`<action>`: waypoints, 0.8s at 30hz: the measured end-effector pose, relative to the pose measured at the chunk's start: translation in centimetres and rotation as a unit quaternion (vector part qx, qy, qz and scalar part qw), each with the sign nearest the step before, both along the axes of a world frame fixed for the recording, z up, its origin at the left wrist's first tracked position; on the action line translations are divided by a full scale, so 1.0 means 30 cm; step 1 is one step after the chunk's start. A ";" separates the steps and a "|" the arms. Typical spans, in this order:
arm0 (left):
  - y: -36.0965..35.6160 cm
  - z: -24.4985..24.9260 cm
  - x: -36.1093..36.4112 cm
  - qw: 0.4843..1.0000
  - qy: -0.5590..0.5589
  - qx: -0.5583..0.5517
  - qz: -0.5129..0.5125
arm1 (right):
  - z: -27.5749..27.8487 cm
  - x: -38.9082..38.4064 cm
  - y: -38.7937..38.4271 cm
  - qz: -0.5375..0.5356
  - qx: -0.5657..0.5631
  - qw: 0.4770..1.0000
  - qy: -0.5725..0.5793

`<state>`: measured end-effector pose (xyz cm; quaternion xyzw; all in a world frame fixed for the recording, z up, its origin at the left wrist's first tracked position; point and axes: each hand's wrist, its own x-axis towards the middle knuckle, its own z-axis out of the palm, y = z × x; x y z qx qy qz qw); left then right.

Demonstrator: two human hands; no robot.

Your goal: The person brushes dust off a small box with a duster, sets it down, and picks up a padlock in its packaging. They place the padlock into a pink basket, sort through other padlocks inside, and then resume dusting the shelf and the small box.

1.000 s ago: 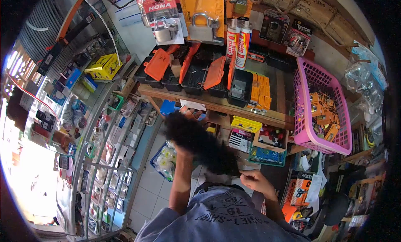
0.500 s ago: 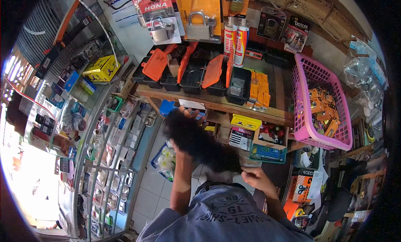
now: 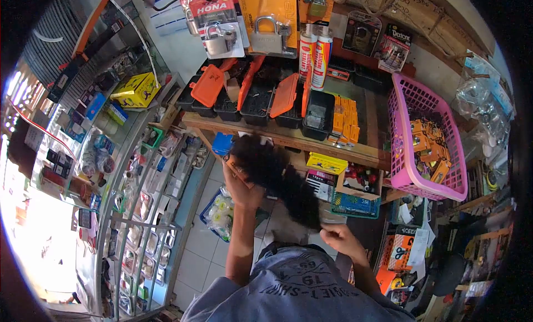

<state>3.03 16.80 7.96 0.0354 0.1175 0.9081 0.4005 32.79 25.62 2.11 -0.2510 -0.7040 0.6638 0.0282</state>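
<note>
Nearest the camera, the wearer's grey shirt is filling the lower view. The right hand is pinching the narrow end of a black duster between closed fingers, probably because that end is serving as a handle and leaving the bushy length free. The duster is slanting across the space in front of the torso, its far end lying over the left hand. Those fingers are curling around a small orange item, apparently presenting it to the bristles; the fingertips are partly hidden, so grip firmness cannot be told. Beyond, on the surface, black bins are standing in a row, several orange lids tilting up, presumably for access. Orange boxes are stacking beside them; a pink basket is containing similar ones. Farthest, packaged padlocks are hanging, likely for display.
</note>
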 end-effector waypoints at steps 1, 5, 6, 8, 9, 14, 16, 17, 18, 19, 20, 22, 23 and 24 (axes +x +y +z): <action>0.017 -0.025 -0.017 0.989 0.120 -0.063 0.059 | -0.007 0.002 0.003 0.001 0.001 1.000 0.000; 0.000 -0.070 -0.026 0.979 0.163 0.121 -0.012 | -0.010 -0.005 0.003 -0.013 0.000 1.000 -0.001; 0.002 -0.074 -0.035 0.985 0.151 0.088 0.003 | -0.007 -0.006 -0.002 -0.020 -0.005 1.000 -0.018; 0.010 -0.067 -0.057 0.991 0.130 0.026 0.034 | -0.020 0.006 0.000 -0.021 -0.005 1.000 -0.011; 0.010 -0.063 -0.060 0.991 0.130 0.027 0.034 | -0.024 0.009 0.001 -0.022 -0.005 1.000 -0.005; 0.023 -0.009 -0.027 0.999 0.039 0.022 0.025 | -0.009 0.018 0.003 -0.024 -0.003 1.000 -0.008; 0.023 0.022 -0.020 0.999 0.031 0.026 0.010 | -0.008 0.016 0.002 -0.014 -0.035 0.999 -0.006; 0.023 0.030 -0.017 0.999 0.021 0.029 -0.001 | -0.009 0.015 -0.003 -0.045 -0.020 0.999 0.003; 0.023 0.007 -0.024 0.999 0.020 0.028 -0.001 | -0.011 0.018 -0.011 -0.076 -0.007 0.997 0.011; 0.026 -0.014 -0.037 0.999 0.022 0.023 -0.003 | -0.020 0.026 -0.016 -0.076 -0.009 0.997 0.011; 0.026 -0.032 -0.050 0.999 0.026 0.019 -0.005 | -0.033 0.037 -0.016 -0.036 -0.008 0.999 0.000; 0.016 -0.042 -0.082 0.999 0.002 0.035 -0.006 | -0.052 0.067 -0.016 0.003 -0.006 1.000 -0.009; 0.017 -0.037 -0.095 0.998 -0.022 0.052 -0.006 | -0.058 0.083 -0.011 -0.029 0.006 1.000 -0.011; 0.020 -0.039 -0.103 0.998 -0.022 0.054 -0.005 | -0.062 0.093 -0.005 -0.060 0.017 0.998 -0.014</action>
